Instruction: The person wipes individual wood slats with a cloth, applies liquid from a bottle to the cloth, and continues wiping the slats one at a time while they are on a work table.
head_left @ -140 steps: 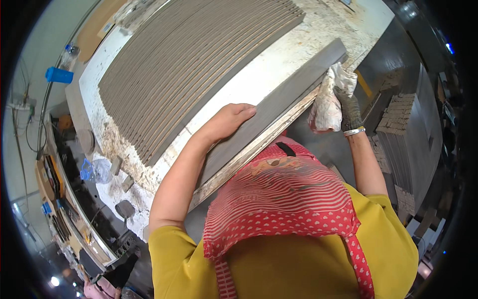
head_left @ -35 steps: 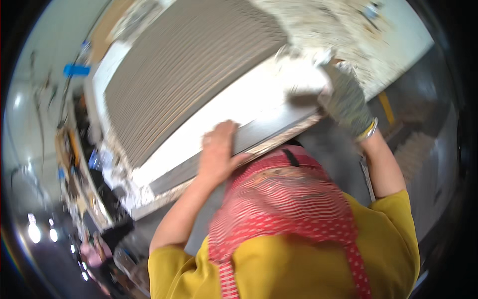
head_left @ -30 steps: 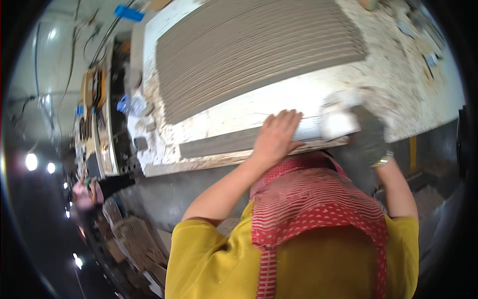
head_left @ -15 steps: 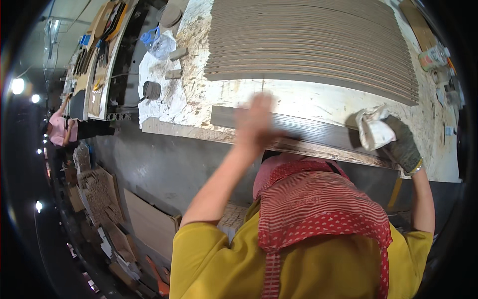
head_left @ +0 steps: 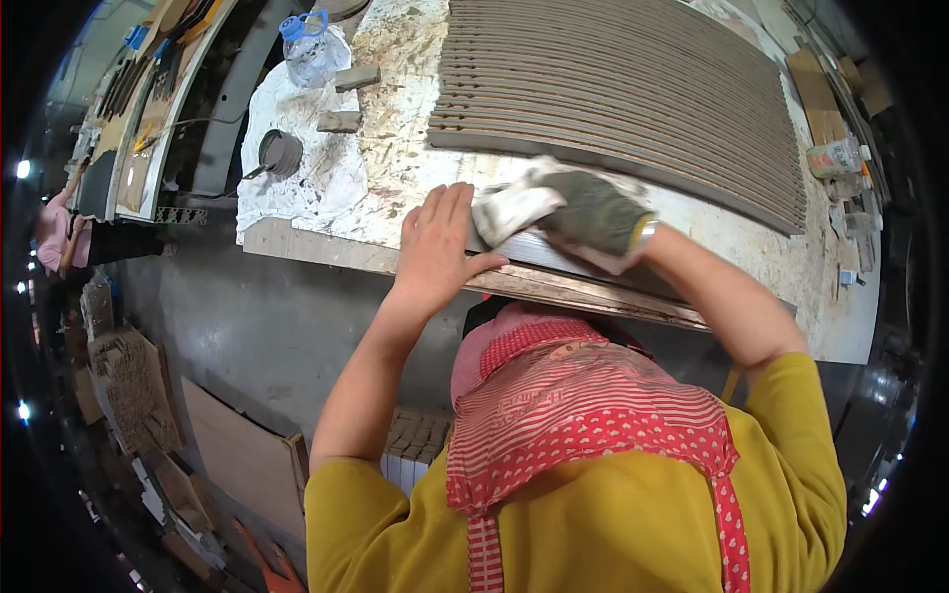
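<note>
A long grey strip [head_left: 559, 259] lies along the front edge of the workbench, partly covered by my hands. My bare left hand [head_left: 435, 240] rests flat on the strip's left end, fingers stretched out and the thumb along the front edge. In a dark grey-green work glove, my right hand [head_left: 596, 212] presses a crumpled white cloth [head_left: 519, 203] onto the strip, just right of my left hand. Behind both hands lies a wide row of matching grey-brown strips [head_left: 623, 89], set side by side.
Left on the bench are a clear jug with a blue cap [head_left: 314, 47], a small dark round tin [head_left: 281, 152] and grey blocks [head_left: 339, 122]. A bottle [head_left: 838, 158] stands at the right edge. Another person [head_left: 65, 232] works at a far-left bench.
My gloved right hand has swept the cloth leftward along the strip from its right end. My left hand has moved left and settled on the strip's left end.
</note>
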{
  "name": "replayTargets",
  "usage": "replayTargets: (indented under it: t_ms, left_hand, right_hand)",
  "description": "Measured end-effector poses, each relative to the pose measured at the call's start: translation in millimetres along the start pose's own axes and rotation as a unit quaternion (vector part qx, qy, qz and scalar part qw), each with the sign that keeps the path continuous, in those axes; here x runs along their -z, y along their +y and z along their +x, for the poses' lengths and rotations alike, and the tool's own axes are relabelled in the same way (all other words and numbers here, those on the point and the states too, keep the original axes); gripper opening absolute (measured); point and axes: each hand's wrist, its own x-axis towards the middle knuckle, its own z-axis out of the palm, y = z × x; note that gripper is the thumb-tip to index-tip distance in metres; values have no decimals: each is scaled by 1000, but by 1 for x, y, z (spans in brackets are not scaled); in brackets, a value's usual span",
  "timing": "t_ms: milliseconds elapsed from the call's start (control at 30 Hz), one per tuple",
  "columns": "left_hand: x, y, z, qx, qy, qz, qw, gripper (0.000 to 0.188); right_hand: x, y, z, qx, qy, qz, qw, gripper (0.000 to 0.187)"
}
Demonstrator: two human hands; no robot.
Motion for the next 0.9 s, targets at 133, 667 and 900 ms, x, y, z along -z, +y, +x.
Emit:
replayTargets:
  t_ms: [133,667,900]
  left_hand:
    - [-8,-1,-2,-15,42,-11,999,91]
    - [-8,-2,2,-25,33,4,999,92]
    - [0,-23,-1,-59,20,-128,990,84]
  right_hand:
    - [15,10,-36,-221,-157,57,961,26]
    - [-19,-18,13,-279,39,44,959,32]
    - [20,-11,7,-107,-32,200,973,22]
